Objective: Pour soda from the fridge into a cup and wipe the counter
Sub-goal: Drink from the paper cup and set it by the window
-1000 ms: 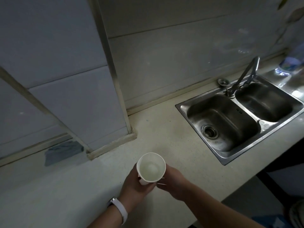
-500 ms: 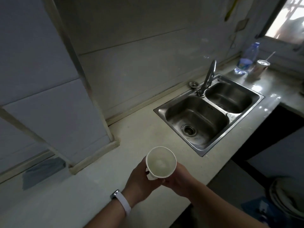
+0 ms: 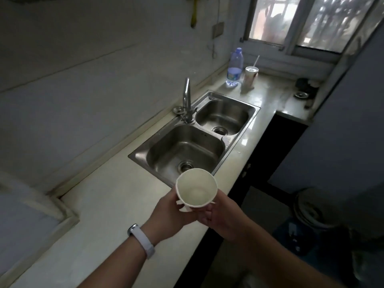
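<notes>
A white paper cup [image 3: 196, 188] is tilted so its mouth faces me, and nothing shows inside it. My left hand [image 3: 169, 217] grips its left side and my right hand [image 3: 221, 217] grips its base and right side. The cup hangs above the front edge of the pale counter [image 3: 99, 204], just in front of the sink. A white band sits on my left wrist. No soda and no fridge are in view.
A steel double sink [image 3: 191, 142] with a tap [image 3: 187, 96] lies beyond the cup. A clear water bottle [image 3: 234, 67] and a lidded cup with a straw [image 3: 250, 75] stand by the window. A dark wall panel rises at the right, with a dim bin [image 3: 311, 206] on the floor.
The view has swung right, bringing the window, bottle and lidded cup into sight. Both hands kept the cup and carried it right, closer to the sink.
</notes>
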Demonstrator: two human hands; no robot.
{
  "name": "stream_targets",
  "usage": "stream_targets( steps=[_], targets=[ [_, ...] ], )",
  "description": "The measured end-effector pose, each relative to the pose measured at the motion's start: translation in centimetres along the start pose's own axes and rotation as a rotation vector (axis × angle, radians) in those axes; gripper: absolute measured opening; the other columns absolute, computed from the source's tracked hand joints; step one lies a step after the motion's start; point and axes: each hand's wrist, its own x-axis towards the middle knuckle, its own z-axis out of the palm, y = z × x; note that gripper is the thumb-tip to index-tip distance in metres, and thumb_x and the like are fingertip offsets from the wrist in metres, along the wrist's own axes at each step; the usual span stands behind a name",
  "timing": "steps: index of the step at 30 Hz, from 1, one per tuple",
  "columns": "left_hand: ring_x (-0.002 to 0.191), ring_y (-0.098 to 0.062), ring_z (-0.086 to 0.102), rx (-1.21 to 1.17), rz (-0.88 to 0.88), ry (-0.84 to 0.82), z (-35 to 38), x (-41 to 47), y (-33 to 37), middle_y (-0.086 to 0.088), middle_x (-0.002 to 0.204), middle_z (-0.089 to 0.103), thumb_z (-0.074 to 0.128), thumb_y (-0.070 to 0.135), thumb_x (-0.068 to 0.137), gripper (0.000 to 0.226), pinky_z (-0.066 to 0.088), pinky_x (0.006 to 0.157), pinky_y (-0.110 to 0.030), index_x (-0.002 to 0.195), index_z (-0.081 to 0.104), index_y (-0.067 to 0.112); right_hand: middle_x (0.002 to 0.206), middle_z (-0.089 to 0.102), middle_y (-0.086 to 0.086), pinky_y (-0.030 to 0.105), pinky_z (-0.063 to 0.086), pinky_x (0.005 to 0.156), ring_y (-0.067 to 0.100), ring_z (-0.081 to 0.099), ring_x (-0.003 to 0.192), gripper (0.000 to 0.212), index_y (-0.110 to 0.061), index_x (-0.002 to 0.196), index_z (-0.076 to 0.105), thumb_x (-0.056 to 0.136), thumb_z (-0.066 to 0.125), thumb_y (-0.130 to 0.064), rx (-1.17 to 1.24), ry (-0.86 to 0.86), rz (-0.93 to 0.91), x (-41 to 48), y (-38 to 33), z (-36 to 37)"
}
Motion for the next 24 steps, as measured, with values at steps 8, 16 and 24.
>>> stream_targets(
  steps=[8, 16, 24],
  targets=[
    [0.099, -0.014, 0.068, 0.05, 0.016, -0.138, 9.7, 8.1, 6.0, -0.001, 0.106, 0.073, 0.09, 0.022, 0.058, 0.069, 0.056, 0.082, -0.025, 0.119, 0.061, 0.008, 0.117, 0.062, 0.019, 0.036, 0.052, 0.087, 0.027, 0.061, 0.096, 0.066, -0.006, 0.137, 0.05, 0.083, 0.06, -0.042, 0.051, -0.106, -0.096, -3.6, -9.3, -9.6],
    [0.106, -0.015, 0.067, 0.064, 0.078, -0.206, 19.8, 14.1, 11.9, 0.001, 0.114, 0.072, 0.091, 0.026, 0.058, 0.075, 0.055, 0.087, -0.03, 0.125, 0.059, 0.018, 0.131, 0.059, 0.026, 0.035, 0.052, 0.09, 0.029, 0.061, 0.107, 0.052, -0.009, 0.131, 0.06, 0.095, 0.054, -0.046, 0.091, -0.035, -0.217, -7.6, -17.5, -18.1],
    [0.097, -0.004, 0.068, 0.078, 0.126, -0.322, 26.8, 18.1, 16.4, 0.009, 0.105, 0.074, 0.089, 0.005, 0.063, 0.062, 0.048, 0.078, -0.011, 0.118, 0.062, 0.014, 0.106, 0.069, 0.015, 0.042, 0.044, 0.102, 0.022, 0.066, 0.085, 0.047, -0.01, 0.124, 0.064, 0.094, 0.054, -0.046, 0.079, 0.061, -0.282, -11.1, -23.2, -23.1]
  ],
)
